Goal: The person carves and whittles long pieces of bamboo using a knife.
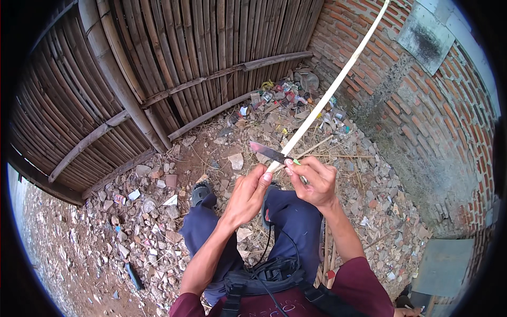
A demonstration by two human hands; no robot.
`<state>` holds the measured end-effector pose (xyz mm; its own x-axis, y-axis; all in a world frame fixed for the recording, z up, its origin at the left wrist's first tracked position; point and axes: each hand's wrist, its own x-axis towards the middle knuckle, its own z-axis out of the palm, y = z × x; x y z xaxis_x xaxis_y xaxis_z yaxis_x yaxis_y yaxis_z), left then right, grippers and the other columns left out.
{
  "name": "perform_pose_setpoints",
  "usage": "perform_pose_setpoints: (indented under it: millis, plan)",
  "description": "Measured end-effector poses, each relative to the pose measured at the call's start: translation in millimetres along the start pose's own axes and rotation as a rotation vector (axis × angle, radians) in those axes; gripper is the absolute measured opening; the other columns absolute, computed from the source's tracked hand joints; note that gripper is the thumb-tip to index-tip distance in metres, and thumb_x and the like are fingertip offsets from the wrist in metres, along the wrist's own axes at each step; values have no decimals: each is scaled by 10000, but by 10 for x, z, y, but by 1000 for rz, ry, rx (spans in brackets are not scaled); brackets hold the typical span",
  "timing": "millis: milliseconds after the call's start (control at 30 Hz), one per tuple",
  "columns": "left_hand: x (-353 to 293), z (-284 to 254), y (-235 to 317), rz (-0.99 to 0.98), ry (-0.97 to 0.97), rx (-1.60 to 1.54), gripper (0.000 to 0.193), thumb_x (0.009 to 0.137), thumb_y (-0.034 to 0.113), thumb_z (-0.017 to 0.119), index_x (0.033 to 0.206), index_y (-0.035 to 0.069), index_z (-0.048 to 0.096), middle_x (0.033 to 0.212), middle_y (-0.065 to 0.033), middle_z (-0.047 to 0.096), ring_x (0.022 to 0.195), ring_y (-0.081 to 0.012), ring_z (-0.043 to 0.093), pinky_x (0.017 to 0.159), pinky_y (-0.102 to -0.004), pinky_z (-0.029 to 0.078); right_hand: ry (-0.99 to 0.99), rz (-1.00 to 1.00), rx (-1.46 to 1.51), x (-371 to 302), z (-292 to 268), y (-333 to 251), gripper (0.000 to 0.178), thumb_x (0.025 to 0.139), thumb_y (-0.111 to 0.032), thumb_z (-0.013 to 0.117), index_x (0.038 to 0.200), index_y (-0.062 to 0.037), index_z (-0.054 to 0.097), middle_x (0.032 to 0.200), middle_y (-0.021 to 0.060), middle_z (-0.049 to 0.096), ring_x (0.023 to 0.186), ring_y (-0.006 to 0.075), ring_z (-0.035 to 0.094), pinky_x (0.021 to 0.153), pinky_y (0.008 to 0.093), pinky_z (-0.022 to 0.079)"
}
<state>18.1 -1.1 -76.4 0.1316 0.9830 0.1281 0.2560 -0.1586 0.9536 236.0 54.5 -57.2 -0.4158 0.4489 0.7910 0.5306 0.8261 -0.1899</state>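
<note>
A long pale bamboo strip slants from between my hands up toward the brick wall. My left hand grips its near end, thumb pressed along the top. In my right hand is a knife, its green handle mostly covered by my fingers. The dark blade points left and lies across the strip, just beyond my left fingertips; its tip looks pinkish. Both hands are close together above my knees.
A bamboo slat fence stands at the far left, a brick wall at the right. Stony ground holds scattered litter, with a trash heap in the corner. A grey panel and another person's hand show at lower right.
</note>
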Motion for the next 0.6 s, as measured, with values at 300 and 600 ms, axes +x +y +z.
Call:
perform_pose_setpoints:
  millis: [300, 600]
  plan:
    - [-410, -108, -62, -71, 26, -34, 383, 1165, 339, 501, 963, 15, 530, 644, -101, 505, 602, -222, 478, 612, -428, 412, 280, 356, -133, 72, -441, 821, 39, 951, -56, 786, 964, -20, 781, 816, 62, 753, 672, 98, 683, 578, 263, 528]
    - [-836, -158, -200, -157, 134, -228, 382, 1183, 335, 480, 914, 67, 511, 652, 18, 446, 564, -87, 388, 526, -305, 328, 420, 521, 266, -274, -690, 680, 98, 1052, -50, 669, 1124, 9, 699, 1019, 67, 750, 891, 68, 671, 763, 219, 534]
